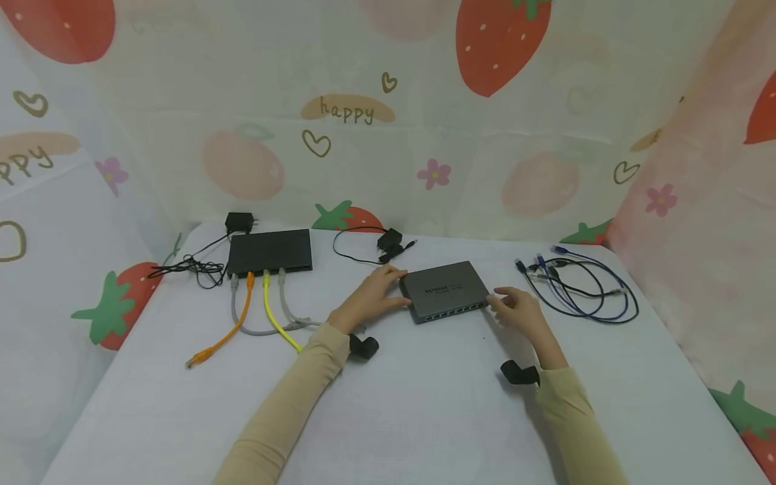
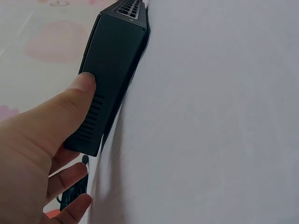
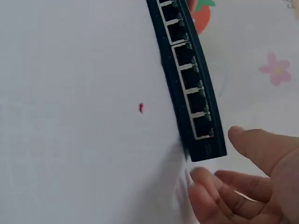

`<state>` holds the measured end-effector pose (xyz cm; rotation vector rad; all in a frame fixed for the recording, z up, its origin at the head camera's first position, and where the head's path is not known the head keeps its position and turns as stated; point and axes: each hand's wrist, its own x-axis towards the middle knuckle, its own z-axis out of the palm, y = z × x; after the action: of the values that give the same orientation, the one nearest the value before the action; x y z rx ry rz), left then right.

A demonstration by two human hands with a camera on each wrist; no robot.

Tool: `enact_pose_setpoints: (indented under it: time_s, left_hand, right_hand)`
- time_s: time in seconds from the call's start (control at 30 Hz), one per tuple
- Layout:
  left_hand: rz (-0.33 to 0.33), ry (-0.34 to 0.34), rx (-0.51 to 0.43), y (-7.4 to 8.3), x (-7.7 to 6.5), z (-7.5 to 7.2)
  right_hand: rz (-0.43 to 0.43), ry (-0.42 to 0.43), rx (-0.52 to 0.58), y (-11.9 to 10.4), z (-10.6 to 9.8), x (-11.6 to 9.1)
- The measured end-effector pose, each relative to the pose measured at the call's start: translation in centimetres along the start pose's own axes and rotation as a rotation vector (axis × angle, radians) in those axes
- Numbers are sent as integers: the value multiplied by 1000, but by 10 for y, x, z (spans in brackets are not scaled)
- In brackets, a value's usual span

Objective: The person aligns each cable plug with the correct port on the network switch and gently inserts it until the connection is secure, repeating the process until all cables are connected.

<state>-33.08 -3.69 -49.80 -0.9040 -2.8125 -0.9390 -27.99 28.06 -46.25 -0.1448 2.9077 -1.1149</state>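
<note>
Grey NETGEAR box (image 1: 445, 293), head view: in the middle of the white table (image 1: 436, 404), ports on the near side, fine print way too fuzzy to read
Left hand (image 1: 371, 296): gripping the box's left end, thumb and index on it, rest mostly hidden
Right hand (image 1: 516, 311): loosely bent at the front right corner, touching or just beside, can't tell
Black box (image 1: 270, 252): to the left, orange cable (image 1: 232, 333), yellow cable (image 1: 270, 311) and grey cables (image 1: 261, 333) plugged in, yellow one disappearing behind the left sleeve (image 1: 285, 411)
Cable tangle (image 1: 585, 292): blue and black, far right, hard to sort strand from strand
Left wrist view: thumb pressed on the vented end, index tucked out of sight behind the box, ports chopped off at the top edge, dark thing (image 2: 74, 192) past the fingers half covered
Right wrist view: thumb and fingers parted, box corner just beside the tips, top ports cut off, red fleck (image 3: 141, 108) on the table, can't make out what
</note>
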Motion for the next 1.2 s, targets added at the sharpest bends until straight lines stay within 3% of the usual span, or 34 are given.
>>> enact_pose_setpoints:
  time_s: [0.13, 0.3, 0.57, 0.93, 1.2]
  left_hand:
    - [-5, 2, -20, 1, -1, -1]
    - [-22, 10, -66, 3, -3, -1]
    - [-32, 37, -146, 8, -6, 4]
    - [-58, 95, -151, 21, -7, 16]
    - [-103, 111, -123, 40, -4, 23]
  right_hand:
    - [32, -23, 124, 4, 6, 0]
    - [47, -3, 125, 4, 9, 0]
    - [-6, -20, 67, 5, 4, 10]
    - [-61, -47, -94, -7, -3, 30]
    - [-66, 3, -135, -17, -4, 40]
